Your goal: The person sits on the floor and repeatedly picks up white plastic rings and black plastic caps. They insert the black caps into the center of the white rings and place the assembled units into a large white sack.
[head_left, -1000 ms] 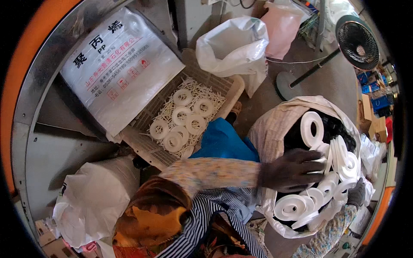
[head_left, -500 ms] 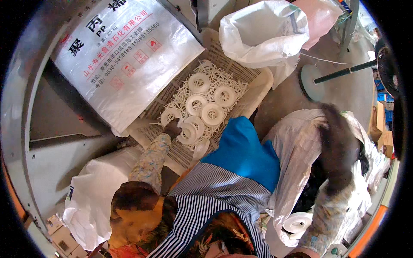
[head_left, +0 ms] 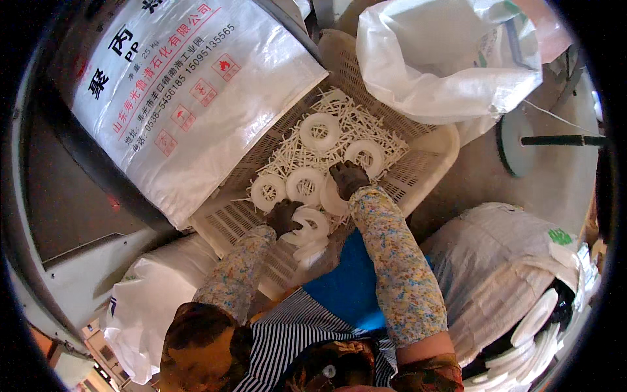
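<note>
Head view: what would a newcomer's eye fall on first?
Probably the large shiny white printed sack at upper left. Next, the beige slotted plastic basket at centre, holding flat white rings and thin white sticks. The dark-gloved left hand and dark-gloved right hand are among those rings.

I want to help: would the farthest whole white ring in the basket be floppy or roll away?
Probably stiff: the ring looks evenly round. It might roll on edge, but lies nearly flat on sticks, so likely slides.

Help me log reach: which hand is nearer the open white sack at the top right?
The right hand; it is below and left of the sack, while the left hand is farther down and left.
</note>
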Available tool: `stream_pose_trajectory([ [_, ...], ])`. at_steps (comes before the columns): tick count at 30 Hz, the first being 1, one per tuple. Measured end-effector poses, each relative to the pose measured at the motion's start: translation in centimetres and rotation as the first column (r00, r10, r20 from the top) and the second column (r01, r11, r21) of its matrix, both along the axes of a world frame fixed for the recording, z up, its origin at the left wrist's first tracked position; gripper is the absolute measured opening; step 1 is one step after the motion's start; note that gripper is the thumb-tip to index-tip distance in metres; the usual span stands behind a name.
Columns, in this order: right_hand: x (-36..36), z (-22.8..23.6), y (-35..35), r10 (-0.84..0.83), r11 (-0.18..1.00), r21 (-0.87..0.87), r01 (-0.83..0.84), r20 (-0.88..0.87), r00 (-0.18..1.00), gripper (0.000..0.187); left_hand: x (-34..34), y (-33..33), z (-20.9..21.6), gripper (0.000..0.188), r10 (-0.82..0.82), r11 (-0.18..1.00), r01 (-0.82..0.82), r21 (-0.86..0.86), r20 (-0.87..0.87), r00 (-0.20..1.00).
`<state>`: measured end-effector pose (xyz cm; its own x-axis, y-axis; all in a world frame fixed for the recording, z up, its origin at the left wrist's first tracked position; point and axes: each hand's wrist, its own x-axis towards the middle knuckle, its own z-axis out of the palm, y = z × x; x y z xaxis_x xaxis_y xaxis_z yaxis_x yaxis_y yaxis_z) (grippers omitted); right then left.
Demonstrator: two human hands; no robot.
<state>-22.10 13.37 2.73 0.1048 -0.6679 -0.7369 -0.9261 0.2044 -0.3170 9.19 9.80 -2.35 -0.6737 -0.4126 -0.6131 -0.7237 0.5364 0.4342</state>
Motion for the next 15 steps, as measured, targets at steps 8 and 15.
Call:
stream_pose_trajectory([
  [8,2.8,-8.4,0.1,-0.01,0.996,0.085,-0.002,0.139,0.99,0.045,5.1,-0.5,-0.4,0.079,0.232,0.948,-0.177,0.266,-0.192,0.954],
  [15,4.6,-10.0,1.2,0.003,0.998,0.057,-0.012,0.152,0.988,0.049,9.2,-8.2,-2.5,0.088,0.35,0.935,-0.339,0.106,-0.115,0.93],
])
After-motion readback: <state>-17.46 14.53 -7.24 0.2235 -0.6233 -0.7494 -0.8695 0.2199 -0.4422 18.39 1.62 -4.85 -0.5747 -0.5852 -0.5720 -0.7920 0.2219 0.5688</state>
